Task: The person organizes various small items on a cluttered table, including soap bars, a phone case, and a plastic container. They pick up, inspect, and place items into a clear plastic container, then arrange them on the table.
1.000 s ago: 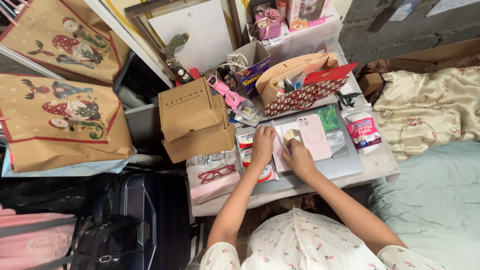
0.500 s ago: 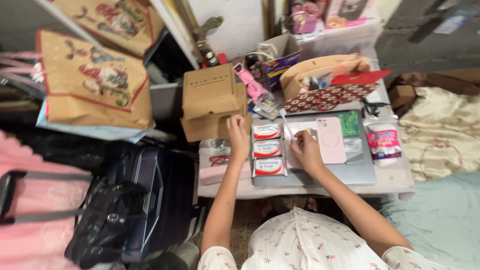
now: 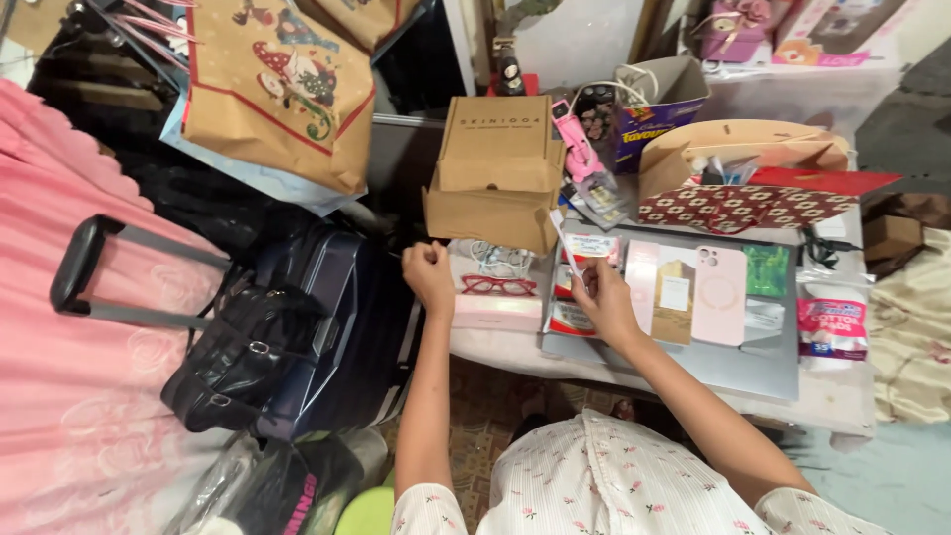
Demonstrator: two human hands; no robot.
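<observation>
The right hand [image 3: 602,297] pinches a small white packet [image 3: 587,245] between thumb and fingers, holding it up just above the soap boxes [image 3: 567,315] that lie on the grey laptop [image 3: 738,365]. A thin white strip [image 3: 564,248] sticks up from the same grip, slanting away to the left of the packet. Just right of this hand lie a tan card [image 3: 676,297] and a pink phone case [image 3: 720,294], with a green packet [image 3: 768,270] beyond them. The left hand [image 3: 429,273] is curled into a loose fist, off the table's left edge; whether it holds anything cannot be told. Just right of it lie red glasses [image 3: 498,285] on a pink box [image 3: 495,311], and beyond it stand stacked cardboard boxes [image 3: 497,168]. A black suitcase [image 3: 327,327] stands below that fist.
</observation>
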